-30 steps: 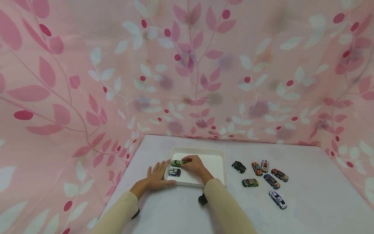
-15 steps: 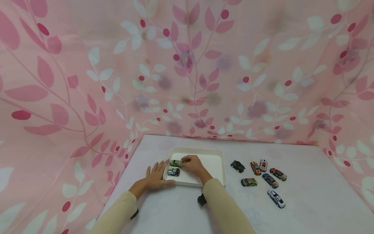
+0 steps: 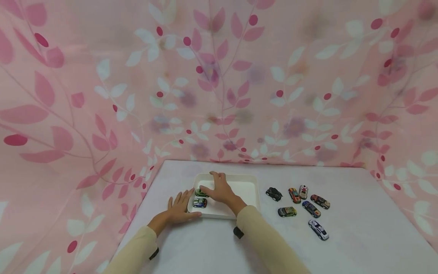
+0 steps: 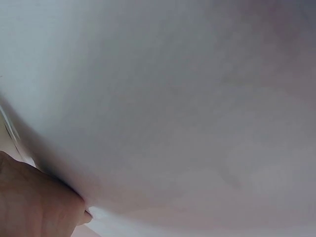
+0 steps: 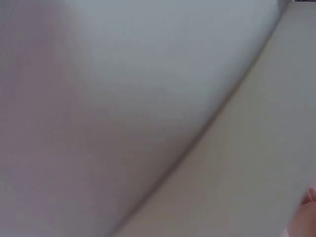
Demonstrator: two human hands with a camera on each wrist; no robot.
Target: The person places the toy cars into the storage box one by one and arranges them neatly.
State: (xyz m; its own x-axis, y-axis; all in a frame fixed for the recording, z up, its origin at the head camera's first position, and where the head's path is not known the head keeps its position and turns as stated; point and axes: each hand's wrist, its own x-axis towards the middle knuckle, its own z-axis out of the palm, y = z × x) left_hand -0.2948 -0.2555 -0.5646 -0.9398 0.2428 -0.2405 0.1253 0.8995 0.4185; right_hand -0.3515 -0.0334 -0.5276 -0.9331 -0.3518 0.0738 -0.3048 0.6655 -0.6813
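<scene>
A white tray lies on the table, holding a green toy car and a blue-and-white toy car side by side at its left end. My left hand rests with spread fingers at the tray's left side, its thumb along the front edge. Over the tray is my right hand, its thumb by the green car and partly covering it. The other fingers of that hand reach out toward the tray's back rim. In the wrist views only a bit of the left hand and right hand shows.
Right of the tray, several toy cars lie loose: a black one, a green one, an orange one, a white one and others. A pink leaf-patterned cloth hangs behind and beside the white table.
My right hand has let go of the green car, its fingers spreading away toward the tray's back. The left hand stays at the tray's side. The head view has shifted slightly.
</scene>
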